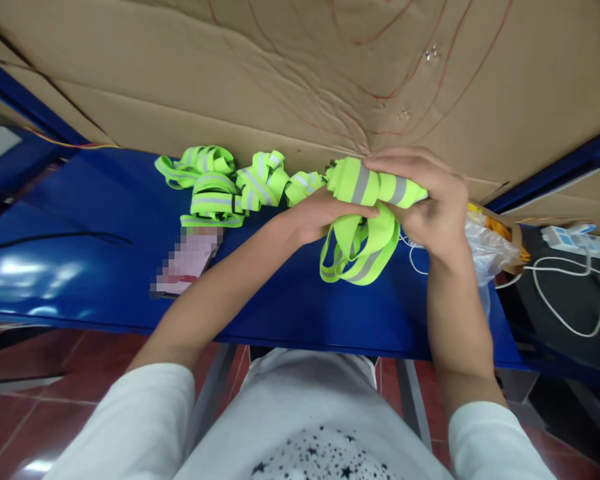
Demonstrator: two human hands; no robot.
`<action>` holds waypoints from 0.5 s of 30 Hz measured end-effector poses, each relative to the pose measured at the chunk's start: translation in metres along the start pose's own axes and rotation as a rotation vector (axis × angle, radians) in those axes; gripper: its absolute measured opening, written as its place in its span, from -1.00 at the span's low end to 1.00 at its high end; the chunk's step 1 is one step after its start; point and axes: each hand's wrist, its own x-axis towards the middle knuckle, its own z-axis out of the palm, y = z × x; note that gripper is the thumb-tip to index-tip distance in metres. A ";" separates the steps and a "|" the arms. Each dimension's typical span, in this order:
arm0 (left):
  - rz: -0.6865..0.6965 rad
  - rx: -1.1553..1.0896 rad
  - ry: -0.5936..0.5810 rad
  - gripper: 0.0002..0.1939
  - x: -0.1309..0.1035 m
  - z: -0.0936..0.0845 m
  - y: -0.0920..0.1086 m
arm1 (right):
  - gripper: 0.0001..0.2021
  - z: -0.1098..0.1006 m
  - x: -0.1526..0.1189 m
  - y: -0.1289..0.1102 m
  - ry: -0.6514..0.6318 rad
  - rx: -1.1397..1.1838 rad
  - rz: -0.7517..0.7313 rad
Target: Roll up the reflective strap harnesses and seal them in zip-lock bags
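Both hands gripping rolled neon strap bundle [375,185]: right hand [430,200] clamping roll tight, left hand [320,217] pinching underneath, stopping unrolling; loose loops [357,250] dangling over blue table [105,267].

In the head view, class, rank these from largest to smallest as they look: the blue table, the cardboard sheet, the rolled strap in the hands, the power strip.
1. cardboard sheet
2. blue table, though it looks close in area, so this pair is unsure
3. rolled strap
4. power strip, partly cut off at the picture edge
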 end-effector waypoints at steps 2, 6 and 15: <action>0.017 -0.035 -0.027 -0.51 -0.002 0.005 0.002 | -0.59 0.006 0.000 0.003 0.026 -0.031 -0.059; 0.013 -0.131 -0.096 -0.54 -0.004 0.015 -0.001 | -0.58 0.014 0.001 0.013 0.091 -0.094 -0.241; 0.048 0.004 -0.083 -0.60 -0.004 0.008 0.001 | -0.68 0.003 -0.001 0.016 -0.008 -0.136 -0.058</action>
